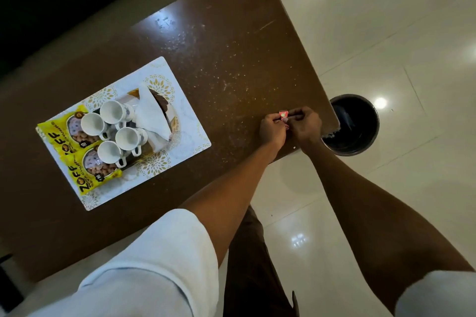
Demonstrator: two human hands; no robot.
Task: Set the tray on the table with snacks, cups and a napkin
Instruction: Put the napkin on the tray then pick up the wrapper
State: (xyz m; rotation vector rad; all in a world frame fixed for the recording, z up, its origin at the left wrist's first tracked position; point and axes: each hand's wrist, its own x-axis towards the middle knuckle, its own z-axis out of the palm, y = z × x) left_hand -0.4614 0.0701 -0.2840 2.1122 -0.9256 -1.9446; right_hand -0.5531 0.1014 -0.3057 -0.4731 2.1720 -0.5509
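Note:
A white tray with gold flower prints lies on the brown table at the left. On it stand several white cups, a folded white napkin and two yellow snack packets. At the table's right edge, my left hand and my right hand are close together, both pinching a small red and green wrapper between the fingertips.
A dark round bin stands on the pale tiled floor just past the table's right corner. Crumbs speckle the tabletop between the tray and my hands. A dark area lies beyond the table's far left side.

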